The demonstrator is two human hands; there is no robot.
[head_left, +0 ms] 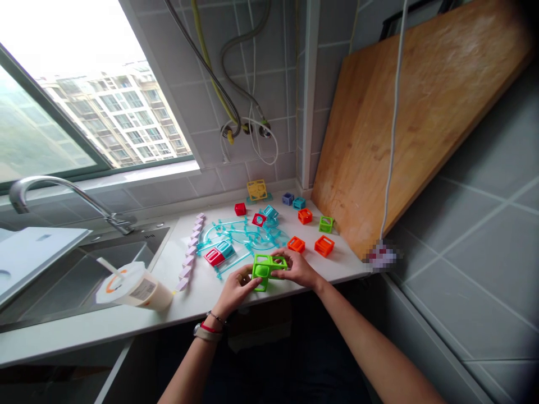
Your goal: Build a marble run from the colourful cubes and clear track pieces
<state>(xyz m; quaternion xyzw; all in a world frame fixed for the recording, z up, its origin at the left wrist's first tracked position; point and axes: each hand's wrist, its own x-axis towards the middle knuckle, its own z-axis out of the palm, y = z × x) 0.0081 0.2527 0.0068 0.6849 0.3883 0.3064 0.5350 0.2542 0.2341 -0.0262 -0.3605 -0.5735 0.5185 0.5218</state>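
Both my hands hold a cluster of bright green plastic cube frames (266, 267) just above the white counter's (202, 294) front edge. My left hand (236, 289) grips the lower left of the cluster with its fingers curled under it. From the right, my right hand (297, 268) pinches the cluster's upper part. Just behind the green cubes lies a tangle of clear turquoise track pieces (242, 235) with a red and a blue block (219, 253) on it.
Loose cube frames lie behind: orange (324, 245), orange (296, 243), green (325, 224), red (240, 209), and a yellow piece (256, 190). A row of pale purple pieces (190, 255) runs along the sink (80, 269). A lidded cup (132, 287) lies there. A wooden board (404, 123) leans right.
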